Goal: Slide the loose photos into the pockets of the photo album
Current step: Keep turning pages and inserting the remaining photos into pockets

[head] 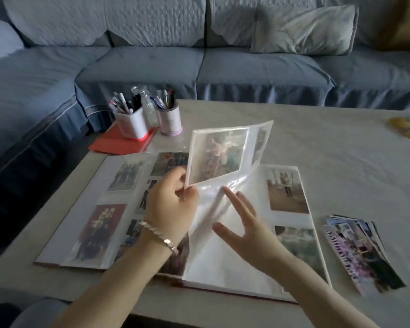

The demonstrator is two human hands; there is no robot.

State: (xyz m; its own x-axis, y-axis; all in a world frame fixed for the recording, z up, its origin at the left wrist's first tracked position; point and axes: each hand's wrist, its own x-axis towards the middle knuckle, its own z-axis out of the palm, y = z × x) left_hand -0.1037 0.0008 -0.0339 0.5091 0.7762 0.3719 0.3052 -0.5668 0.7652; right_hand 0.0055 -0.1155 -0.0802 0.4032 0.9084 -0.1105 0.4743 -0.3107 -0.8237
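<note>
The photo album (211, 263) lies open on the table, with photos in the pockets of both pages. My left hand (171, 204) pinches the lower corner of a clear pocket sheet (223, 155) that holds photos and lifts it up over the album's middle. My right hand (242, 223) hovers open with spread fingers just above the blank white area of the right page, under the raised sheet. A stack of loose photos (362, 252) lies on the table to the right of the album.
Two pen cups (168, 119) and a glass jar (142, 95) stand at the table's back left, one cup on a red folder (118, 145). A yellow object (407, 127) lies at the far right. A blue sofa (246, 67) runs behind the table.
</note>
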